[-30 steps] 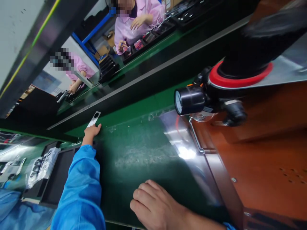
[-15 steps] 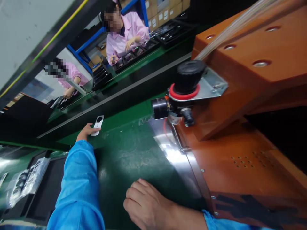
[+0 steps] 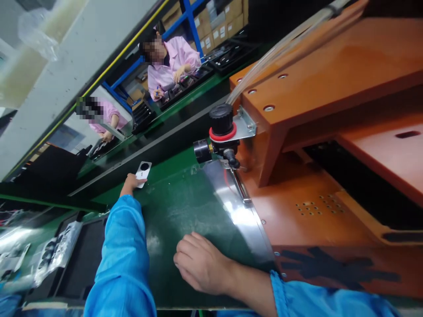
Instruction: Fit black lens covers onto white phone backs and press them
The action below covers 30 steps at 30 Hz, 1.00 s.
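Our left hand [image 3: 131,182] pinches the small white plastic plate with round hole [image 3: 143,171] at the far green counter [image 3: 185,207], not yet released; right hand [image 3: 200,264] rests curled, fingers empty.

- Flat white plastic plate with a black round hole [image 3: 143,169], at the far edge of the dark green mat-covered bench [image 3: 185,207].
- Bright blue fabric sleeve [image 3: 124,251] on the left arm.
- Orange-brown machine housing [image 3: 313,88], black patches near its front edge.
- Black regulator knob with a red ring [image 3: 222,124].
- Pink smock [image 3: 175,57] on a co-worker.
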Available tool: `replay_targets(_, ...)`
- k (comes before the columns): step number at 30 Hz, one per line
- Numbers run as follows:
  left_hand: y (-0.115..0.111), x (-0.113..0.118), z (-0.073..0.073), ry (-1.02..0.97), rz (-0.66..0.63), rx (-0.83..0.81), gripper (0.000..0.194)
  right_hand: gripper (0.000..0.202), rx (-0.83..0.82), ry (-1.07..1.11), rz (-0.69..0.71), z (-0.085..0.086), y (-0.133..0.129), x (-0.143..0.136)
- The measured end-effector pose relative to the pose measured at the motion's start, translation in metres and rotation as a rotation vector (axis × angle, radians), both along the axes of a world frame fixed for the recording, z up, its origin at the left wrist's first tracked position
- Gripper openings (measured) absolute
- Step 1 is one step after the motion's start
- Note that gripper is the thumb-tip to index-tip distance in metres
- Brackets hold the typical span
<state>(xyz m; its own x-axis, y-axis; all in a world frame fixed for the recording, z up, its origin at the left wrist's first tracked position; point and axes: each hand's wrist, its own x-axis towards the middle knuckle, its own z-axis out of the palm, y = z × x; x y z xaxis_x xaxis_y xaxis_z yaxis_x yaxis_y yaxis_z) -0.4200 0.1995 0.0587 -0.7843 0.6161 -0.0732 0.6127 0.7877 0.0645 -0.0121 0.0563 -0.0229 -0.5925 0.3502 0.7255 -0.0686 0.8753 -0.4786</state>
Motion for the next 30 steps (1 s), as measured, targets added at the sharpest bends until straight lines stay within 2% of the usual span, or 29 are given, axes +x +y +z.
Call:
replay_targets(2, 0.003, 0.022, 0.006, 0.022, -0.094, 0.074, 0.058, 0.009, 0.009, 0.005, -0.008, -0.001, 0.002, -0.001)
replay_targets(4, 0.003, 0.049, 0.011, 0.0, -0.196, 0.138, 0.043, 0.01, 0.018, 0.025, -0.006, -0.001, 0.003, -0.001)
replay_targets(7, -0.017, 0.094, 0.014, -0.072, -0.3, 0.22, 0.037, 0.011, 0.01, 0.095, 0.0, 0.001, 0.004, 0.001)
replay_targets(9, -0.05, 0.124, 0.011, -0.123, -0.303, 0.27, 0.043, 0.012, 0.0, 0.151, -0.007, 0.004, 0.006, 0.005)
replay_targets(11, -0.096, 0.154, 0.002, -0.165, -0.271, 0.307, 0.05, 0.013, -0.002, 0.2, -0.021, 0.009, 0.008, 0.008)
replay_targets(13, -0.149, 0.183, -0.011, -0.236, -0.216, 0.351, 0.054, 0.014, -0.012, 0.238, -0.035, 0.015, 0.009, 0.013)
replay_targets(16, -0.222, 0.229, -0.034, -0.477, -0.113, 0.47, 0.058, 0.014, -0.114, 0.305, -0.032, 0.021, 0.01, 0.019)
replay_targets(19, -0.27, 0.283, -0.052, -0.813, -0.117, 0.492, 0.071, 0.013, -0.455, 0.312, -0.029, 0.02, 0.012, 0.025)
replay_targets(22, -0.29, 0.327, -0.054, -1.064, -0.213, 0.422, 0.086, 0.016, -0.87, 0.179, -0.072, 0.011, 0.018, 0.026)
replay_targets(24, -0.295, 0.337, -0.048, -1.08, -0.281, 0.377, 0.091, 0.021, -1.022, 0.114, -0.11, 0.004, 0.024, 0.026)
replay_targets(26, -0.296, 0.328, -0.041, -0.956, -0.297, 0.347, 0.092, 0.026, -1.09, 0.085, -0.142, -0.001, 0.029, 0.026)
replay_targets(30, -0.285, 0.278, -0.043, -0.359, -0.236, 0.391, 0.061, 0.031, -1.148, 0.059, -0.161, -0.006, 0.034, 0.026)
